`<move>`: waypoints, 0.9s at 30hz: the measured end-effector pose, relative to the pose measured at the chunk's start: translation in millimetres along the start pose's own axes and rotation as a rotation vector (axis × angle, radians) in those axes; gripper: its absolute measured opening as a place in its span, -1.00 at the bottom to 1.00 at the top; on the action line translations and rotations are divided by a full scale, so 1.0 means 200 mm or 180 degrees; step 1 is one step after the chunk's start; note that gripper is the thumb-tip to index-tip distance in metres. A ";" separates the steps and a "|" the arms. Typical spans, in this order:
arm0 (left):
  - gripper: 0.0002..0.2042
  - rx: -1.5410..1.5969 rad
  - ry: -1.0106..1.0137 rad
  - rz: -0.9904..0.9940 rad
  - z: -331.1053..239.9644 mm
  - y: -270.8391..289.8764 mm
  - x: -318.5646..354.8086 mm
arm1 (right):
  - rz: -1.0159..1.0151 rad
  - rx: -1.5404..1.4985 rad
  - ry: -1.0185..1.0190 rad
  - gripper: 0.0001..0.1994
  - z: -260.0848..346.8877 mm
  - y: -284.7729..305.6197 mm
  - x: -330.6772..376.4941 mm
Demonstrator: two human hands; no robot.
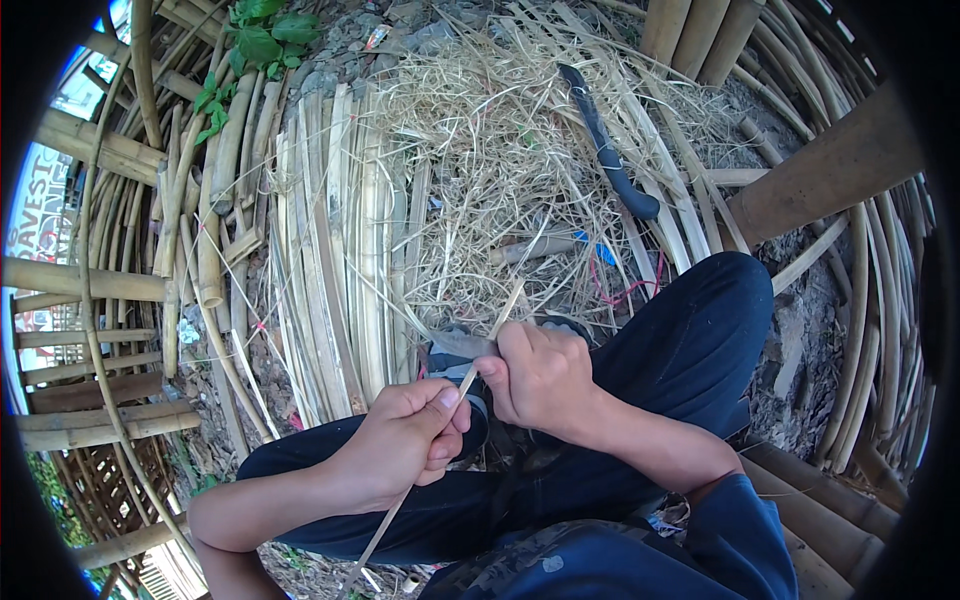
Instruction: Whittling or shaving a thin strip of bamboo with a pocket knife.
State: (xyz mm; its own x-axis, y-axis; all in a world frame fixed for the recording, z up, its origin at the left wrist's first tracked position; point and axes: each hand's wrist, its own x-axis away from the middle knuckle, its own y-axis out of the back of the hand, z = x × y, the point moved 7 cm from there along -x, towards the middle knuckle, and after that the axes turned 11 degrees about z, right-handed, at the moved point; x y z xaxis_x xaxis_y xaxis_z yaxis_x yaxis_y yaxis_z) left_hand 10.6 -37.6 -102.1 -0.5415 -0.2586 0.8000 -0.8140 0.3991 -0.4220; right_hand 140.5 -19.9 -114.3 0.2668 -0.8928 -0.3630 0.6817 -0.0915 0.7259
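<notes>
My left hand (415, 435) is closed round a thin bamboo strip (387, 525), its thumb pressed along the top. The strip runs slantwise from below that hand up past my right fist, its tip just beyond the knuckles. My right hand (545, 380) is closed on a knife, whose grey blade (455, 344) sticks out to the left, against the strip. The fist hides the knife's handle. Both hands are close together above my lap and crossed legs.
Split bamboo slats (335, 250) lie lengthwise at the left. A heap of curly shavings (480, 150) covers the ground ahead, with a long dark tool with a curved end (608, 150) on it. Thick bamboo poles (825, 165) stand at the right; a bamboo framework (85, 280) is far left.
</notes>
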 end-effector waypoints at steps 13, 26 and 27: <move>-0.72 -0.0460 -0.0170 -0.0080 -0.04 0.01 0.02 | -0.0115 0.0330 -0.0077 -0.64 -0.07 0.00 0.01; -0.72 -0.0383 0.0009 -0.0044 -0.01 0.01 0.03 | -0.0041 -0.0017 0.0112 -0.68 -0.02 0.00 0.01; -0.72 -0.0427 0.0012 -0.0023 -0.01 0.00 0.05 | -0.0010 0.0045 -0.0094 -0.67 -0.07 -0.01 0.01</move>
State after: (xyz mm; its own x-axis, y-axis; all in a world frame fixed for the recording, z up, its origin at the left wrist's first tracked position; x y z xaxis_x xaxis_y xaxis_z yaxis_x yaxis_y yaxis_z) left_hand 6.4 -37.8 -93.4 -0.5347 -0.2588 0.8044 -0.7824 0.5115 -0.3554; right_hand 150.5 -15.7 -125.0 0.2445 -0.9050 -0.3480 0.6728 -0.1002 0.7330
